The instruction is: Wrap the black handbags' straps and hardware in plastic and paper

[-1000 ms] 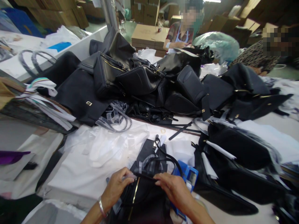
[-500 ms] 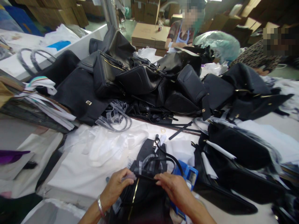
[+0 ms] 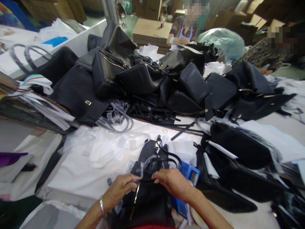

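A black handbag (image 3: pixel 145 203) with a gold zipper lies in front of me, its flap with a gold buckle pointing away. Both hands pinch a thin black strap that runs across the bag. My left hand (image 3: pixel 124 187), with a silver bangle at the wrist, is closed on the strap's left part, and a bit of clear film shows at its fingertips. Closed on the strap a short way to the right is my right hand (image 3: pixel 172 183). Black handles (image 3: pixel 164 160), partly wrapped in clear film, arch just beyond the hands. A blue box (image 3: pixel 190 175) sits beside the right wrist.
Black bags (image 3: pixel 140 78) are heaped across the back of the table. More black bags (image 3: pixel 240 149) with white paper lie at the right. Clear plastic (image 3: pixel 107 146) spreads at the left. A person (image 3: pixel 182 31) works across the table, and another person's patterned sleeve (image 3: pixel 257 54) shows at far right.
My right hand has moved slightly left along the strap, closer to my left hand. Both hands still pinch it. The whole view has shifted a little.
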### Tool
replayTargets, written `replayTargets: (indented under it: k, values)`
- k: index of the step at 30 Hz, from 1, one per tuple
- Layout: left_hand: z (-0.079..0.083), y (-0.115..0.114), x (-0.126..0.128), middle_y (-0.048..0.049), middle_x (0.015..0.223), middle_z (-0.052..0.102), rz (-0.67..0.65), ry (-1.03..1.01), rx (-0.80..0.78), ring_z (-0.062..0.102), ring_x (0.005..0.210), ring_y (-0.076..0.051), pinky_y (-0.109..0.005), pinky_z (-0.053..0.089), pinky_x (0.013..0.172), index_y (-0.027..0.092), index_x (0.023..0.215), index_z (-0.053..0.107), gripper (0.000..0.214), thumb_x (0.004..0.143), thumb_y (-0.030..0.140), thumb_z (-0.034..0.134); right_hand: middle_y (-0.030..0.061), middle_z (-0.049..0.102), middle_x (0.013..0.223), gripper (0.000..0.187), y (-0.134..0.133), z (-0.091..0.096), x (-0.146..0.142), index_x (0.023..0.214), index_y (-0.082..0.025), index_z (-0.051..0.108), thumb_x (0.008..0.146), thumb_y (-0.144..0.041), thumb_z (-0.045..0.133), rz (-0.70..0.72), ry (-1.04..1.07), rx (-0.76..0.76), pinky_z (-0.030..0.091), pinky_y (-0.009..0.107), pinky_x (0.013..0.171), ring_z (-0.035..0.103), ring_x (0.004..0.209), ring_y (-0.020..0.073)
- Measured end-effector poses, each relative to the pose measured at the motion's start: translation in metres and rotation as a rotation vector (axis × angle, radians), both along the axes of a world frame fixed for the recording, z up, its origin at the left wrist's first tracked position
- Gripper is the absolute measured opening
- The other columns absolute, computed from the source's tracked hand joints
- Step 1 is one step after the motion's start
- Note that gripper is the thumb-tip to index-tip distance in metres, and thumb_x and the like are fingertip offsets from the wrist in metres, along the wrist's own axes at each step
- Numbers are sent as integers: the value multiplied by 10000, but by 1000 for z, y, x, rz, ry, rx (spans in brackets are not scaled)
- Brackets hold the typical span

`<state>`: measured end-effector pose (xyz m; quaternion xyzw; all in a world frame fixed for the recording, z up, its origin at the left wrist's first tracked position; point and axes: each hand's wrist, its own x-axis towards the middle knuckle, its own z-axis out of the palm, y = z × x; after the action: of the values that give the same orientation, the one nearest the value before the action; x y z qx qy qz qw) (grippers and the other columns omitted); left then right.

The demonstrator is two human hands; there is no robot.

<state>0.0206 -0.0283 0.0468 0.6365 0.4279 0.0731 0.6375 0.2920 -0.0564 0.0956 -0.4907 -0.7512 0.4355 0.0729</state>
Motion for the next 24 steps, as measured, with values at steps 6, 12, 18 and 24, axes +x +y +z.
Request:
replayTargets:
  k: [6,12,18,24]
  values:
    - [-1,-7,6,-26,763,691,-49,-51,-43,619,735,-178,-248,436,728,176,966,709,412,949,449,401,53,732,938,356,13,-7,-29,1272,-218,486,917,-229,493,141,-68,2,439,241,726,684,904,205]
    - [-12,-19,6,-18,654,624,-77,-59,-80,563,628,-147,-228,407,636,152,693,639,556,951,527,320,93,722,960,539,5,-23,-66,1373,-178,343,897,-320,552,247,-46,15,441,249,679,689,887,237]
    - [-18,-24,-7,-14,650,640,12,52,-73,578,579,-141,-217,404,563,150,787,658,502,939,529,366,82,725,962,340,2,-24,-40,1256,-190,469,924,-260,485,103,-123,-31,437,269,739,678,938,238]
    - [-20,-26,2,-18,644,653,-35,-1,-42,607,600,-143,-212,425,590,147,725,645,534,948,524,340,57,724,989,445,-2,-23,-54,1324,-223,401,888,-168,469,119,-18,-34,434,258,743,674,963,224]
